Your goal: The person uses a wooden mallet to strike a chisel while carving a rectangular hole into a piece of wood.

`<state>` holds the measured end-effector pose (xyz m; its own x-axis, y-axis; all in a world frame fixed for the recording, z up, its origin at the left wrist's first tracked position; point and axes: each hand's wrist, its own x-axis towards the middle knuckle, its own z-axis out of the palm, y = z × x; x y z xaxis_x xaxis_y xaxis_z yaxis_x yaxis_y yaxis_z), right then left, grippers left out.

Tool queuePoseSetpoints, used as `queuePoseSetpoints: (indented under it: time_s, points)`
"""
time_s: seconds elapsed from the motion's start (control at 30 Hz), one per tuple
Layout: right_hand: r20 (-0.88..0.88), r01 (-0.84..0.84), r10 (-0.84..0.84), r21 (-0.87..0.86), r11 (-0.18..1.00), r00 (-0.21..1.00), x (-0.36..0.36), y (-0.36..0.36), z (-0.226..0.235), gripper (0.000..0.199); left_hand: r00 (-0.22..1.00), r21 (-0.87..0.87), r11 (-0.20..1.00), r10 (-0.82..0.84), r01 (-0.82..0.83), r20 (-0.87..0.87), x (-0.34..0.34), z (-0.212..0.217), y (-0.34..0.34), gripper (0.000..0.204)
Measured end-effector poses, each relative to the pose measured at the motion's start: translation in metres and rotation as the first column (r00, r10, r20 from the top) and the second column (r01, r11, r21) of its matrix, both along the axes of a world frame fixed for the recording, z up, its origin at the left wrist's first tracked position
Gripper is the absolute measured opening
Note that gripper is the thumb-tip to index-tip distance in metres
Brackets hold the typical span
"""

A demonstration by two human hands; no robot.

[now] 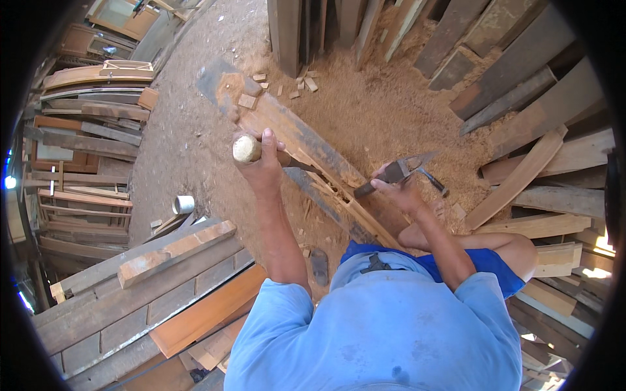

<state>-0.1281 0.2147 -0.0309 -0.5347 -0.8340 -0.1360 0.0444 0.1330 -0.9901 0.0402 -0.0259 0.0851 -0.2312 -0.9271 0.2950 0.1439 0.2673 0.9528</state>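
1. My left hand is wrapped tight around a wooden handle, fingers fully curled over it, its pale round butt end facing up at me. This is the chisel, and its dark shaft runs out to the right, down toward the plank.
2. My right hand is clenched on a claw hammer, fingers shut around the dark grip, the metal head up and to the right, just above my knuckles.
3. The workpiece, a long weathered plank, lies slantwise across the sawdust floor, from the upper left down toward my knee. It sits between my two hands.
4. There's a cut opened along the plank's edge, pale splintered wood showing just beside the hammer grip. Whether the chisel tip touches it, I can't tell.
5. My bare knee pokes out at the right, blue shorts and blue shirt below.
6. Small wood offcuts lie scattered at the plank's far end.
7. On my left, stacked boards and a small white cup on the ground, well apart from my hands.
8. More planks lean in a heap at the upper right.
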Motion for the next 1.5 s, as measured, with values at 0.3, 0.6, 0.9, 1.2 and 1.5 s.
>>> queuePoseSetpoints:
  time_s: [0.3,0.6,0.9,1.2,1.5]
  points:
    - [0.025,-0.017,0.015,0.082,0.997,1.0,0.0,-0.007,0.009,0.021,0.991,-0.159,0.987,0.025,-0.005,0.128,-0.015,-0.027,0.01,0.014]
    - [-0.609,-0.162,0.088,-0.069,0.984,0.789,-0.021,-0.139,0.217,0.048,0.992,0.191,0.975,0.096,-0.11,0.079,-0.016,-0.072,-0.082,0.012]
    - [-0.68,-0.473,0.614,0.42,0.774,0.401,-0.025,-0.249,0.184,0.043,0.976,0.211,0.953,0.209,-0.218,0.062,-0.035,-0.081,-0.043,0.016]
    - [-0.877,-0.398,0.324,0.172,0.901,0.354,-0.016,-0.312,0.171,0.04,0.972,0.293,0.934,0.162,-0.206,0.168,-0.035,-0.112,-0.075,0.022]
    - [-0.339,-0.497,0.596,0.339,0.799,0.728,0.001,-0.177,0.109,0.04,0.956,0.36,0.897,0.181,-0.257,0.231,0.003,-0.184,-0.104,0.019]
